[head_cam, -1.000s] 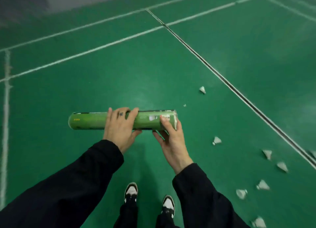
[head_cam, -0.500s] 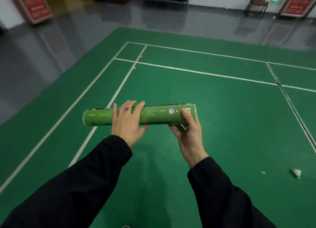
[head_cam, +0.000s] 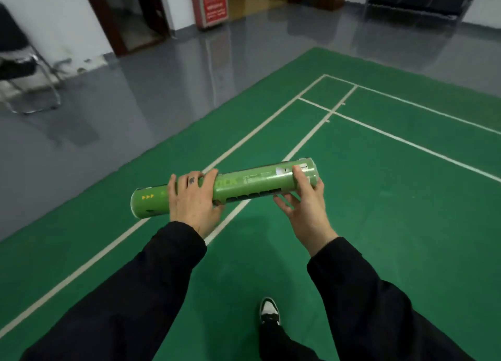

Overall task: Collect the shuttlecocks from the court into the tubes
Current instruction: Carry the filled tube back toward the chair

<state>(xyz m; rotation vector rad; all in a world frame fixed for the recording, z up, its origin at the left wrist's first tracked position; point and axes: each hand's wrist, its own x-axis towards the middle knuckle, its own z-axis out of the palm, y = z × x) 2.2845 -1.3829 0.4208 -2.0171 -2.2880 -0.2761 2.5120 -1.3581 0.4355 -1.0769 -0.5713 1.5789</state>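
A long green shuttlecock tube (head_cam: 252,183) is held crosswise in front of me, its right end a little higher than its left. My left hand (head_cam: 193,206) grips the tube near its left end, fingers curled over the top. At the right end, my right hand (head_cam: 305,209) holds it with the thumb on top and the fingers underneath. No shuttlecock shows on the floor in this view.
Green court floor (head_cam: 379,225) with white lines lies ahead and to the right. Grey glossy floor (head_cam: 135,95) borders it on the left. A black chair (head_cam: 21,59) stands far left, a red sign (head_cam: 212,4) and a bench (head_cam: 414,0) at the back. One shoe (head_cam: 269,310) shows below.
My view has swung left, away from the scattered shuttlecocks, towards the court corner and the grey floor. Both hands kept their hold on the tube, which now tilts up at its right end.
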